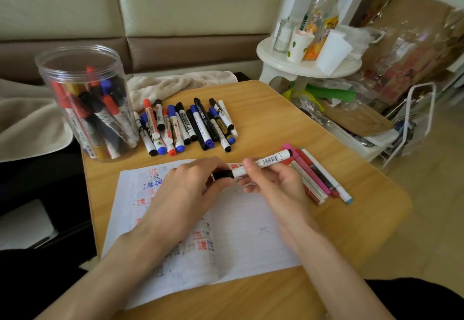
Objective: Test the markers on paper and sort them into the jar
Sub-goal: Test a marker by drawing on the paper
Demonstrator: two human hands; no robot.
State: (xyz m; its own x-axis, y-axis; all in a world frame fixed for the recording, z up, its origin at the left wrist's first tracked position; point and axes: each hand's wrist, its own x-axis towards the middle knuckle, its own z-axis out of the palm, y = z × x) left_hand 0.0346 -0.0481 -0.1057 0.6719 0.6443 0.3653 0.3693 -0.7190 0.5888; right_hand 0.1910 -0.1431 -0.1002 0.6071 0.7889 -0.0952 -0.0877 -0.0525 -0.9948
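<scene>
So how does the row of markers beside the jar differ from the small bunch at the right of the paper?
The row of markers holds many more pens than the small bunch. The row shows black, blue and red caps; the bunch includes pink and light-blue ones. The right hand covers part of the bunch but none of the row. Both lie flat on the table.

Left hand (190,186), right hand (275,181): fingers (247,167) curled.
</scene>
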